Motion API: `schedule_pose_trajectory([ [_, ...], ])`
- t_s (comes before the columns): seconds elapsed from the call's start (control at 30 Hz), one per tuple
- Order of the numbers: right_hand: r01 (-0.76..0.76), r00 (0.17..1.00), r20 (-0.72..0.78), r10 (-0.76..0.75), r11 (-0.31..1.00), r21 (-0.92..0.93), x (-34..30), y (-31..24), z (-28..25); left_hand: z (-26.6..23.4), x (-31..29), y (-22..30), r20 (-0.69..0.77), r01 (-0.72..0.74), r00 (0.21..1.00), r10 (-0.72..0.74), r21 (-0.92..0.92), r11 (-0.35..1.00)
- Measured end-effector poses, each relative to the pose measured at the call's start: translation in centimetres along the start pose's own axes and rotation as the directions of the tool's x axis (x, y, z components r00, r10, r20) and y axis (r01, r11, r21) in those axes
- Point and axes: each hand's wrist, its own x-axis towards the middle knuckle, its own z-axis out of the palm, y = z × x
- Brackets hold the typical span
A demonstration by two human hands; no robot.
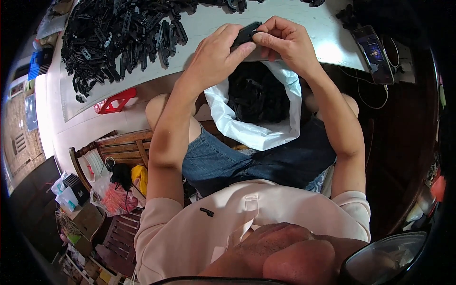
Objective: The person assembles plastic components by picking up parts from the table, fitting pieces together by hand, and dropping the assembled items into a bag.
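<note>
Above the near edge of the table, my left hand (221,50) is closed round a small black plastic part (246,34), its thumb along the near side. My right hand (285,40) pinches at the right end of that part with thumb and forefinger; whether a smaller piece sits between those fingertips is hidden. Below both hands, a white woven sack (259,135) with a rolled-down rim stands between my knees. Many black plastic parts (256,95) lie inside it. A large heap of similar black parts (121,35) spreads over the table to the left.
The white table (199,45) runs across the far side. A phone (373,52) with a cable stands at its right end. Under the table at left is a red plastic stool (115,100). A wooden bench (126,142) holding bags is left of me.
</note>
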Motion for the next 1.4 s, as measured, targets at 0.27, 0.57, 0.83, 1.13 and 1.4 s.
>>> schedule_pose_trajectory([
  [0.27, -0.006, 1.0, 0.005, 0.006, 0.999, -0.047, -0.3, -0.5, -0.1, -0.6, 0.2, -0.1, 0.049, 0.03, 0.998, -0.026, -0.087, 0.996],
  [0.57, 0.082, 0.977, 0.213, -0.022, 0.956, -0.281, 0.2, -0.3, -2.2, 0.1, 1.8, -1.0, -0.062, -0.049, 0.997, 0.046, -0.044, 0.998],
  [0.83, 0.043, 0.916, -0.207, -0.343, 0.599, -0.8, 4.0, -1.7, -1.0, 0.8, 4.0, -3.4, -0.182, 0.115, 0.983, -0.024, 0.508, 0.854],
  [1.13, -0.059, 0.923, -0.17, -0.344, 0.31, -0.949, 4.4, -0.1, -0.8, 0.2, 2.8, -2.7, -0.201, 0.239, 0.967, -0.155, 0.514, 0.824],
  [1.4, 0.156, 0.926, -0.207, -0.315, 0.82, -0.551, 2.5, 1.2, -1.8, 0.0, 1.3, -3.5, -0.248, 0.091, 0.969, -0.003, 0.346, 0.934],
])
